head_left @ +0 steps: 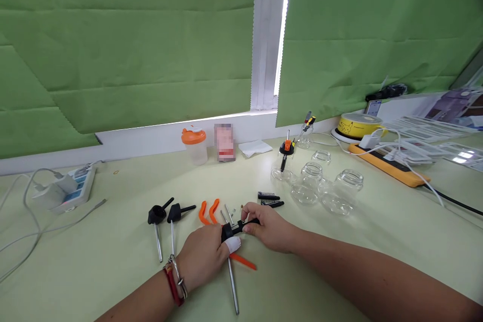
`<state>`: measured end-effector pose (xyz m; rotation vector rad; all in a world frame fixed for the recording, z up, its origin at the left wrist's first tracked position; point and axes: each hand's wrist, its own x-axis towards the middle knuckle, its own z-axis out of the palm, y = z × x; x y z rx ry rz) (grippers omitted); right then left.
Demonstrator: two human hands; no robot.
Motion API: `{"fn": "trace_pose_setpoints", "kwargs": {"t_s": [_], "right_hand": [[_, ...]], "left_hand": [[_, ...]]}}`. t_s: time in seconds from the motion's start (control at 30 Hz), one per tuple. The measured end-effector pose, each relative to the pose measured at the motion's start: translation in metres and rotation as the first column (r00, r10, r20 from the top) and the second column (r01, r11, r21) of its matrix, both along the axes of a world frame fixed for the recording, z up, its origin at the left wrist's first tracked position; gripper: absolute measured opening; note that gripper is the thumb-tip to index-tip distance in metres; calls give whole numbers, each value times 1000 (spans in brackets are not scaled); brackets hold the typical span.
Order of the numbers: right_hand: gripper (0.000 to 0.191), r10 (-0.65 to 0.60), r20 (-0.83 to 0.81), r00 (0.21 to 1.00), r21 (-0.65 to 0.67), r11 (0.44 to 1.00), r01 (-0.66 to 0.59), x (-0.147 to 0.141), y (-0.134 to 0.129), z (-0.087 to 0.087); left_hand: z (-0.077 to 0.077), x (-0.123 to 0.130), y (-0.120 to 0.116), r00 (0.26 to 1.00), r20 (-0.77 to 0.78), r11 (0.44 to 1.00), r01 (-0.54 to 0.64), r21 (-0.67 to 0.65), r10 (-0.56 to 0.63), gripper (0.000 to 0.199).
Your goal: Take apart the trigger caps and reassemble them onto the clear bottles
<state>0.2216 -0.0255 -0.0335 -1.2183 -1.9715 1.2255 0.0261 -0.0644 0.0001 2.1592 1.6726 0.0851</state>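
My left hand (206, 255) is closed around a black plastic head (227, 232), whose long metal rod (233, 287) points toward me. With thumb and fingers, my right hand (269, 227) pinches the black arm sticking out of the head's right side. An orange lever (243, 261) shows below my left thumb, which has a white covering. Beyond my left hand lie two curved orange levers (214, 210), thin metal rods (228, 214) and tiny parts. Two similar black heads with rods (155, 215) lie to the left. Black tubes with springs (270, 204) lie past my right hand.
Several glass jars (341, 196) stand at the right, one with a black-and-orange top (287, 147). An orange-lidded cup (195, 143) and folded tissue (255, 148) are at the back. Power strips with cables are left (77, 188) and right (392, 166).
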Motion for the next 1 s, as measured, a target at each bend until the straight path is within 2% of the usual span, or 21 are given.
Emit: {"fn": "trace_pose_setpoints", "kwargs": {"t_s": [0.47,1.0], "right_hand": [[10,-6,-31,1000,-27,1000,5,0,0,1],[12,-14,-19,1000,4,1000,14,1,0,0]], "left_hand": [[9,3,0,1000,-5,999,-12,-32,12,33],[7,1,0,1000,-1,1000,-15,-20,15,35]]}}
